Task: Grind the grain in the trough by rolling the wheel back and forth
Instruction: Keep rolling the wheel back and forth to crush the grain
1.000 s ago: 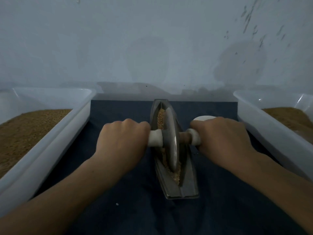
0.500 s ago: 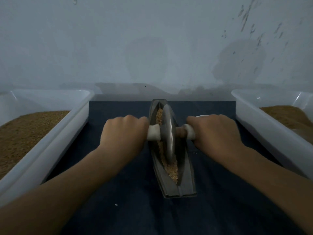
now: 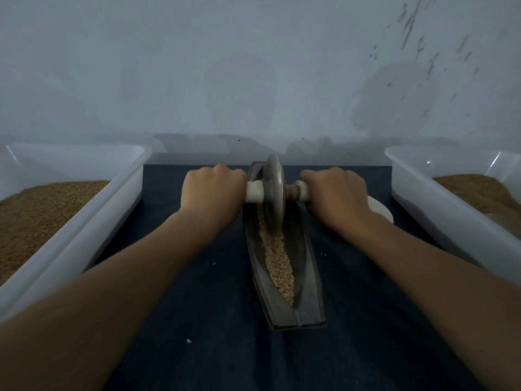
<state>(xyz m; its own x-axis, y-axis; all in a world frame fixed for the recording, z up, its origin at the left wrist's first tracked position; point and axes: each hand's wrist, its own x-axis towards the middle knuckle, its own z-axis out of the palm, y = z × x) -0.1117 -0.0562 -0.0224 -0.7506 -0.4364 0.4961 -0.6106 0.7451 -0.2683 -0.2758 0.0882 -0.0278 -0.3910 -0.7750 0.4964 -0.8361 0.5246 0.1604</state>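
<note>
A dark, boat-shaped metal trough (image 3: 308, 280) lies lengthwise on a dark blue cloth (image 3: 203, 306). Pale grain (image 3: 277, 261) fills its groove along the near half. A grey metal wheel (image 3: 275, 190) stands on edge at the trough's far end. An axle with white handles (image 3: 255, 191) runs through the wheel. My left hand (image 3: 211, 190) grips the left handle. My right hand (image 3: 334, 191) grips the right handle, hiding most of it.
A white tub (image 3: 118, 193) of brown grain stands at the left, another white tub (image 3: 417, 198) at the right. A white dish (image 3: 380, 211) peeks out behind my right wrist. A pale wall rises just beyond the cloth. A few stray grains lie on the cloth.
Both hands have pushed the wheel away from me, from the trough's middle to its far end. The grain in the near half now lies uncovered.
</note>
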